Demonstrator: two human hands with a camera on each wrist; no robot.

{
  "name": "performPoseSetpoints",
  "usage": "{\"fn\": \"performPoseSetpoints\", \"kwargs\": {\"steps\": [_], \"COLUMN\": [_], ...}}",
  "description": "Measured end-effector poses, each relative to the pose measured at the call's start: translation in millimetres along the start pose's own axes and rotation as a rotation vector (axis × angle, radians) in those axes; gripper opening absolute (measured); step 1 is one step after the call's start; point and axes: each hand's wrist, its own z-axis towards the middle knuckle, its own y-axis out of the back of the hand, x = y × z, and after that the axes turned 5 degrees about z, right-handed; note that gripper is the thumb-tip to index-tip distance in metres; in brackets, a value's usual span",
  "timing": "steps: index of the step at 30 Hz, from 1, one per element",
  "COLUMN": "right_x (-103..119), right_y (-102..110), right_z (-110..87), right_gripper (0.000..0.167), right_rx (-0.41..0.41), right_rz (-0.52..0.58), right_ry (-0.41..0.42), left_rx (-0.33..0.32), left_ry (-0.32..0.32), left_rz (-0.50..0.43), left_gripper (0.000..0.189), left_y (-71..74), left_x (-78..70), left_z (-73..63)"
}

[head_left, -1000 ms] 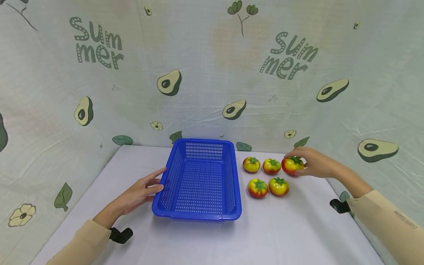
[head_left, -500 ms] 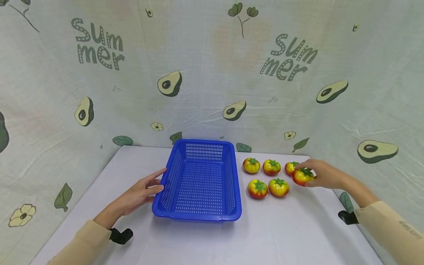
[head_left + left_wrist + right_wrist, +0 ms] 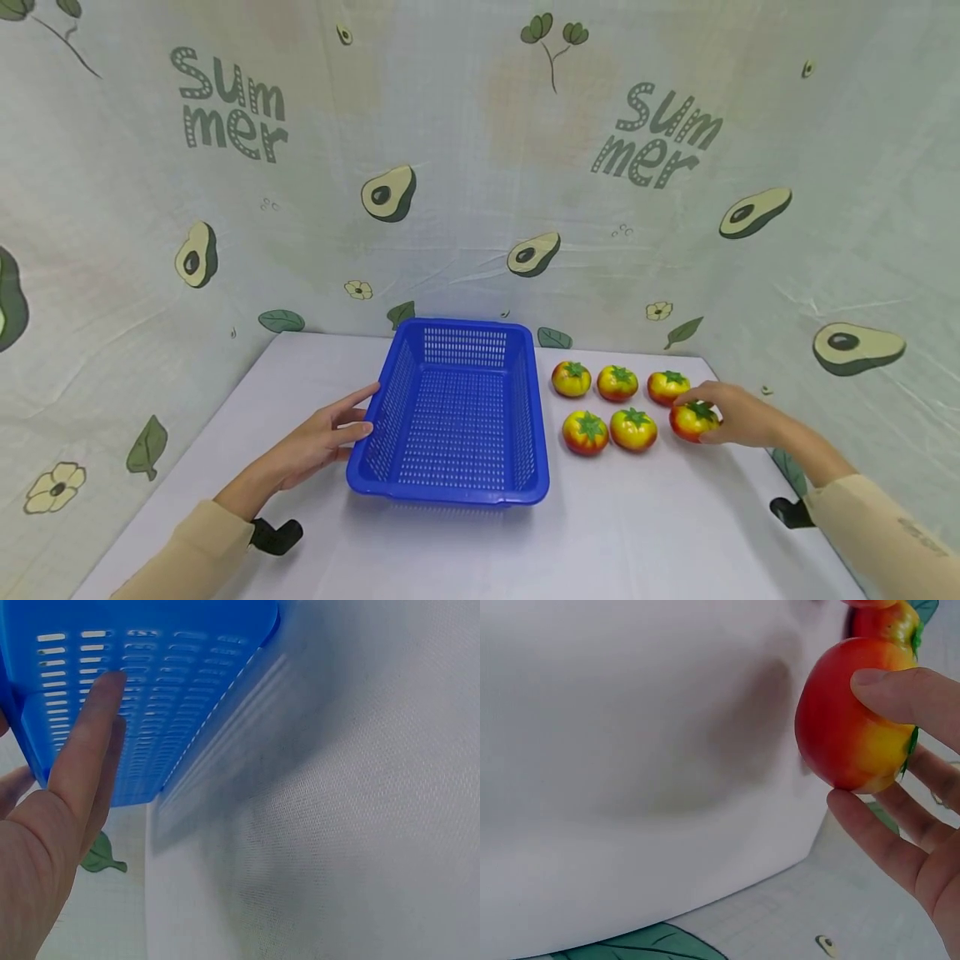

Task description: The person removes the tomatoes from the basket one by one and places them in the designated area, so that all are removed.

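Observation:
My right hand (image 3: 738, 417) pinches a red and yellow tomato (image 3: 692, 423) with a green leafy top, low over the right part of the table. The right wrist view shows the thumb on one side of this tomato (image 3: 847, 720) and a fingertip against its lower end. Several similar tomatoes stand in two rows beside it, one of them a tomato (image 3: 667, 387) just behind the held one. My left hand (image 3: 318, 442) touches the left rim of a blue plastic basket (image 3: 450, 496), its fingers extended. In the left wrist view, straight fingers lie along the basket's slotted wall (image 3: 172, 682).
The blue basket has nothing in it. A white cloth covers the table (image 3: 600, 533). Behind it hangs a printed cloth backdrop (image 3: 465, 125) with avocados and lettering, which also runs along both sides.
My right hand has carried the tomato from the back row toward the front and slightly right, uncovering the tomato behind it. The left hand and basket have stayed in place.

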Motion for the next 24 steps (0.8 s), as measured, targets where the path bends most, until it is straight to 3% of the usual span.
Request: {"fn": "performPoseSetpoints", "kwargs": {"steps": [24], "right_x": [-6], "right_y": [-19], "right_z": [-1.2], "right_gripper": [0.055], "right_rx": [-0.002], "right_rz": [0.009], "right_ry": [-0.026], "left_rx": [0.001], "left_ry": [-0.001], "left_rz": [-0.006], "left_gripper": [0.081], "left_y": [2.7], "left_x": [-1.9], "left_z": [-0.2]}}
